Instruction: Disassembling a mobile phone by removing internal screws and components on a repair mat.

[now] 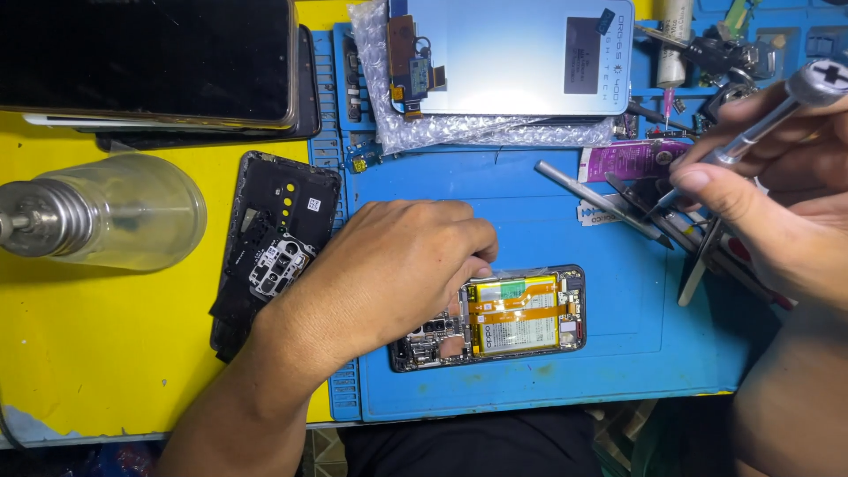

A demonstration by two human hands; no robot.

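Bright, even overhead light; sharp.

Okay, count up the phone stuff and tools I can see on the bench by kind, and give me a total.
Opened phone with battery showing, under the left hand: 1
Removed black back cover: 1
Replacement screen on bubble wrap: 1
Stacked dark phones: 2
Screwdriver in the right hand: 1
Clear bottle: 1
Total: 7

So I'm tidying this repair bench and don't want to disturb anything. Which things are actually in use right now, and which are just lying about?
In use:
- opened phone, pressed down by the left hand
- screwdriver, held in the right hand

Lying about:
- black back cover
- replacement screen on bubble wrap
- clear bottle
- metal spudger
- purple tube
- stacked phones
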